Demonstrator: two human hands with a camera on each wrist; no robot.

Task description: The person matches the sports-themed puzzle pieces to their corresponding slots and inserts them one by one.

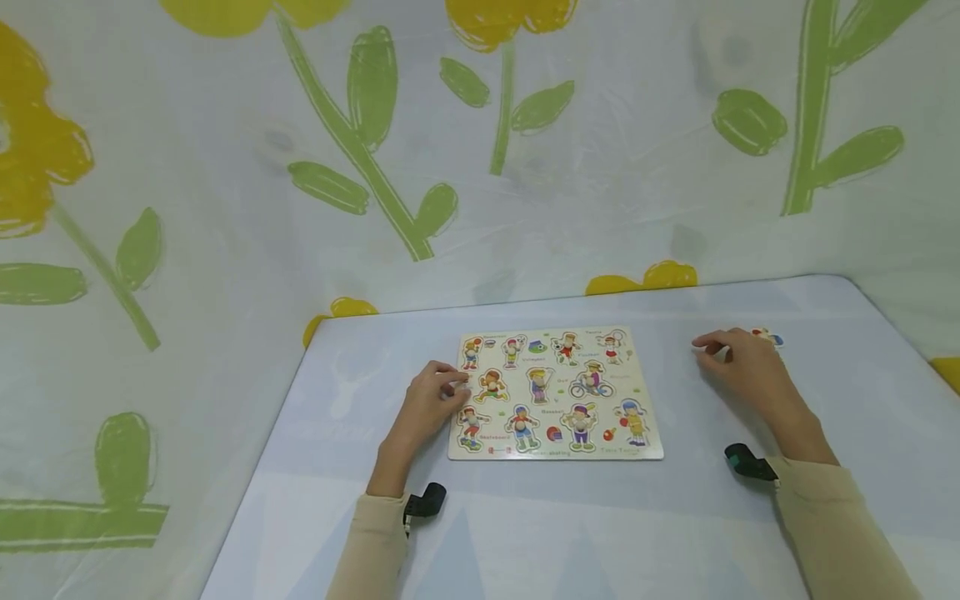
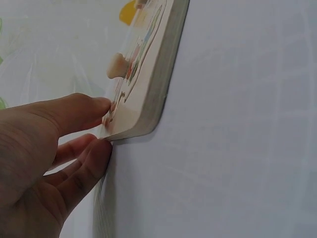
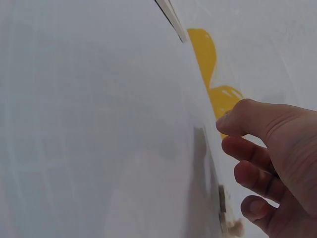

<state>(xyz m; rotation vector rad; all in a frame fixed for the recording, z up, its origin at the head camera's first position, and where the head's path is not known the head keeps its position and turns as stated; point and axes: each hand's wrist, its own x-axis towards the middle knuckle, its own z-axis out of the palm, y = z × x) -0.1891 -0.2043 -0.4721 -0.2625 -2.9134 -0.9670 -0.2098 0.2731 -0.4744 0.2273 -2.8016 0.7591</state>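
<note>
A wooden peg puzzle board [image 1: 555, 450] lies flat on the table, bearing several sports-figure pieces with small round knobs. My left hand [image 1: 426, 407] is at its left edge; in the left wrist view the thumb [image 2: 81, 111] and fingers pinch the board's corner, near a wooden knob [image 2: 117, 66]. Off to the right, my right hand [image 1: 750, 375] hovers above the table, fingers loosely bent with nothing between them. Just beyond it lies a small loose puzzle piece [image 1: 772, 337], partly hidden by the hand. In the right wrist view, that piece [image 3: 222, 198] appears below the fingertips.
A pale cloth covers the table [image 1: 562, 517]. Behind and to the left hangs a white curtain [image 1: 600, 208] with yellow flowers and green leaves. A small black camera sits at the left wrist [image 1: 426, 500] and another at the right wrist [image 1: 750, 463].
</note>
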